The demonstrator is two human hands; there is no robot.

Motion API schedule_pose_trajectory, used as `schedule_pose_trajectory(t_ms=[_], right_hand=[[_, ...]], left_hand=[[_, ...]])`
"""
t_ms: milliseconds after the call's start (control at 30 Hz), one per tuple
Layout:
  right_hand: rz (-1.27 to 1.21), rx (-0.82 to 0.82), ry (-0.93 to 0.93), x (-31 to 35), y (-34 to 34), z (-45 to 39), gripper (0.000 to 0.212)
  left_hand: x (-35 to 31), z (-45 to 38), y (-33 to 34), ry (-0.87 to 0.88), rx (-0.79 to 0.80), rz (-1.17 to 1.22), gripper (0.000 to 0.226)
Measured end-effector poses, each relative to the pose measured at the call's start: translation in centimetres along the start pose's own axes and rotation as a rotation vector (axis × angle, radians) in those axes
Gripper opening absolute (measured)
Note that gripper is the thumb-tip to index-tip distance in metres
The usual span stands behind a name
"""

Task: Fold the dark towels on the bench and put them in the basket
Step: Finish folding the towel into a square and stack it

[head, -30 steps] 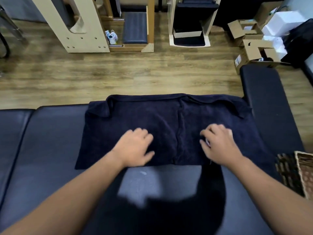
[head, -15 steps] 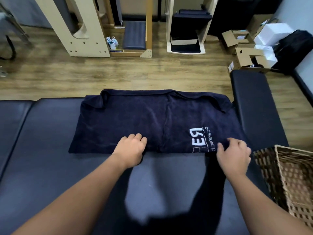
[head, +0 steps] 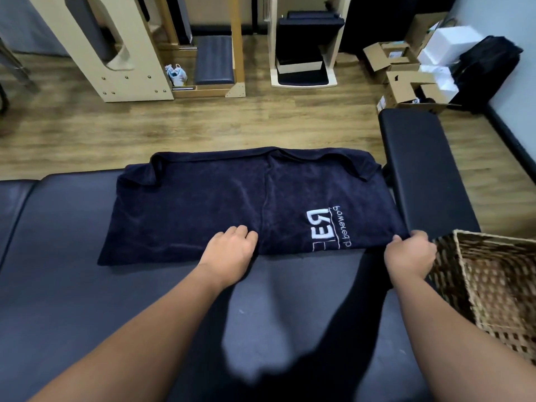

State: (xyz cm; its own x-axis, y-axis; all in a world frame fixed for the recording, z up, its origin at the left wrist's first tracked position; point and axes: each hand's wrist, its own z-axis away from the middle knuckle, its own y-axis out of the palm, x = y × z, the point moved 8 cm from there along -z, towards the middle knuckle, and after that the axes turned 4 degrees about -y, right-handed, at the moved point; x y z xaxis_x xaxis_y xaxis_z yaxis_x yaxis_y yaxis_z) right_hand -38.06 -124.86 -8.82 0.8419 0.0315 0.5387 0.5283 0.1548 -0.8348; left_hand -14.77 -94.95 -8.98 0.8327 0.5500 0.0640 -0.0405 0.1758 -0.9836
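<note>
A dark navy terry towel [head: 232, 204] with white lettering lies flat on the black padded tabletop [head: 58, 285]. The left hand [head: 229, 250] presses its near edge as an anchor; the right hand [head: 410, 253] pinches the near right corner, likely for folding, beside the woven wicker basket [head: 499, 285].
</note>
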Motion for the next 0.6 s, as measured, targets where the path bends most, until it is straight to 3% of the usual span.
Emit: schedule_pose_trajectory(t_ms=[133, 233, 400, 500, 600], right_hand=[[-0.018, 0.001, 0.013, -0.5, 0.1, -0.7, 0.028], [-0.033, -0.01, 0.062, -1.2, 0.2, -1.2, 0.029], [-0.015, -0.078, 0.018, -1.1, -0.7, -2.1, 0.013], [0.01, -0.153, 0.057, -2.5, -1.8, -4.6, 0.018], [0.08, -0.12, 0.168, -3.4, -1.7, -6.7, 0.025]], left_hand=[[0.1, -0.5, 0.5, -0.021, -0.003, 0.037, 0.05], [0.1, -0.7, 0.6, -0.025, 0.035, 0.059, 0.034], [0.3, -1.0, 0.3, -0.062, 0.072, 0.085, 0.019], [0.5, -0.8, 0.5, -0.063, 0.094, 0.106, 0.018], [-0.3, -0.7, 0.6, -0.029, 0.115, 0.095, 0.017]])
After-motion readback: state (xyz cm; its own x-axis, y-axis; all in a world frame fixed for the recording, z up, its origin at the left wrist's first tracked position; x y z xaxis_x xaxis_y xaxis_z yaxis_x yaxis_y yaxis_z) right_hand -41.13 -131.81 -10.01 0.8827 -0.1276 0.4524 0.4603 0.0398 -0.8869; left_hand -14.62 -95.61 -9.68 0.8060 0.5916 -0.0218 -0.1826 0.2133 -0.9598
